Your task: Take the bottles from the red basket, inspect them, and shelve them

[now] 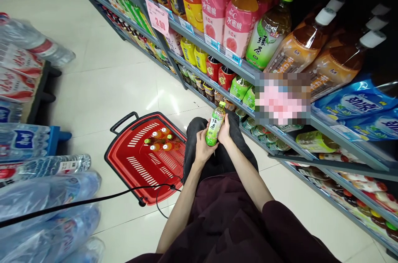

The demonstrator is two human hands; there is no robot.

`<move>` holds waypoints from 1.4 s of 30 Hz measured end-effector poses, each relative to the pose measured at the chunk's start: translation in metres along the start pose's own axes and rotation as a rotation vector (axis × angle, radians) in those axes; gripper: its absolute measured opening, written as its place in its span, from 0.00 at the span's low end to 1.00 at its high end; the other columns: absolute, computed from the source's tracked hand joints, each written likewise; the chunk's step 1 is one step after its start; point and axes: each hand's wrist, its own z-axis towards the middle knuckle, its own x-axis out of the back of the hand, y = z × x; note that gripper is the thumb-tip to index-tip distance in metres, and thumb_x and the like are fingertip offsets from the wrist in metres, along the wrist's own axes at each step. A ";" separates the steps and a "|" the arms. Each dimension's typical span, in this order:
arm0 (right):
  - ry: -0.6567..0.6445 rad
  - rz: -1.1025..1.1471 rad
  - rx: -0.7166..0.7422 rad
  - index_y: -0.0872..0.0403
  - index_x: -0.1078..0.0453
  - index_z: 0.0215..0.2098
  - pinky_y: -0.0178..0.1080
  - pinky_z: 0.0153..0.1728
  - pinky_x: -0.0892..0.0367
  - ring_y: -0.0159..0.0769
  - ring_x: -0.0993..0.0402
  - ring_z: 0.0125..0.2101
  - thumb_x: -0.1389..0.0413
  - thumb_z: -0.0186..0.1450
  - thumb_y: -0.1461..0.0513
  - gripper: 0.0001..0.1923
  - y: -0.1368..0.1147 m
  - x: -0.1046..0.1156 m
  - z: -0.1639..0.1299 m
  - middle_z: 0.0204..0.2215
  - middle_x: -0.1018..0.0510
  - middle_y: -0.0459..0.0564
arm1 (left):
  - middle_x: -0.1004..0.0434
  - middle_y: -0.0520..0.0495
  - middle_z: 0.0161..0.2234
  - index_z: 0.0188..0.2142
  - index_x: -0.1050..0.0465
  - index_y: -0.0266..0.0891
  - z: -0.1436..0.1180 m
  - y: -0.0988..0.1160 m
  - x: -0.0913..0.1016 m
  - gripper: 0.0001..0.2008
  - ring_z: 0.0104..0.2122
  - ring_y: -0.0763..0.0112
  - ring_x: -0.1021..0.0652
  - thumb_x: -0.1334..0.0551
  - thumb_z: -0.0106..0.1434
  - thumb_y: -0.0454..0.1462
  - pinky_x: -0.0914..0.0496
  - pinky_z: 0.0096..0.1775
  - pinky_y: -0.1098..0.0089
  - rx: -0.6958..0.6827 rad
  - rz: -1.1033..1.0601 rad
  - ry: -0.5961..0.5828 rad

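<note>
A small green tea bottle (214, 127) with a light green cap is held upright, slightly tilted, above my lap. My left hand (203, 145) wraps round its lower left side, fingers closed on it. On the other side my right hand (224, 131) grips the bottle too, its thumb along the label. To the left of my knees stands a red shopping basket (137, 130) with a black rim. Several bottles (160, 138) with white or green caps stand together inside it.
Drink shelves (199, 41) run diagonally along the right, with large bottles (234, 18) on the upper level. Packs of bottled water (46, 205) line the left side. Pale tiled floor (90, 68) lies between. A black cable (93, 200) crosses over the basket's near edge.
</note>
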 end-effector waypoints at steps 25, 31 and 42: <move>0.061 0.087 -0.033 0.53 0.26 0.50 0.44 0.29 0.23 0.41 0.24 0.24 0.64 0.72 0.32 0.41 -0.010 0.002 -0.004 0.29 0.20 0.53 | 0.20 0.33 0.31 0.44 0.27 0.29 0.004 0.010 0.020 0.41 0.16 0.63 0.25 0.35 0.54 0.67 0.32 0.18 0.67 0.639 -1.061 -0.526; 0.040 0.129 -0.039 0.52 0.27 0.49 0.42 0.27 0.24 0.39 0.26 0.22 0.63 0.73 0.34 0.39 -0.012 0.001 -0.002 0.26 0.22 0.51 | 0.23 0.34 0.23 0.35 0.24 0.29 0.001 0.003 0.021 0.45 0.14 0.62 0.27 0.42 0.53 0.73 0.38 0.17 0.69 0.664 -1.035 -0.693; 0.006 0.032 -0.075 0.55 0.28 0.41 0.36 0.21 0.28 0.36 0.28 0.19 0.64 0.74 0.35 0.38 -0.017 -0.004 -0.002 0.20 0.26 0.48 | 0.20 0.33 0.36 0.47 0.29 0.30 -0.001 0.008 0.011 0.39 0.28 0.58 0.19 0.30 0.56 0.64 0.25 0.24 0.65 0.598 -0.851 -0.590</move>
